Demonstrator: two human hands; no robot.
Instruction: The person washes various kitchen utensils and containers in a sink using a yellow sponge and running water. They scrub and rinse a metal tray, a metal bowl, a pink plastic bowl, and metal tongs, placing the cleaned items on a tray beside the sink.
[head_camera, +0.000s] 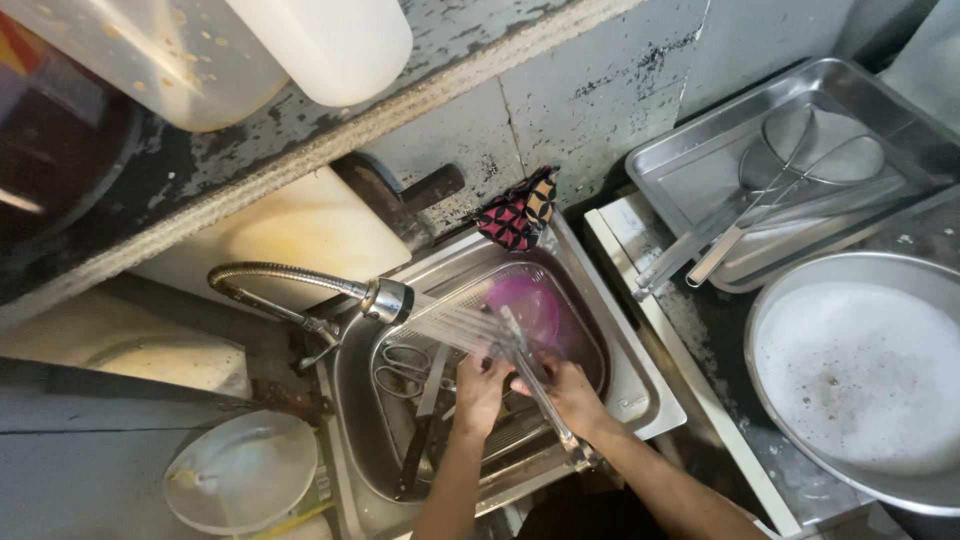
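We are seeing the wet desk (715, 335) carrying a steel tray (700, 165) and a foam-filled basin (860, 375), while the sink (640, 375) is sitting just beside them.

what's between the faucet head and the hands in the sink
In the head view, only the water spray spans from the faucet head to the left hand and right hand, which hold metal tongs.

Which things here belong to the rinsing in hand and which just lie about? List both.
In use: left hand, right hand, metal tongs, spray tap, sink.
Lying about: scissors, purple bowl, steel tray, soapy basin, patterned cloth.
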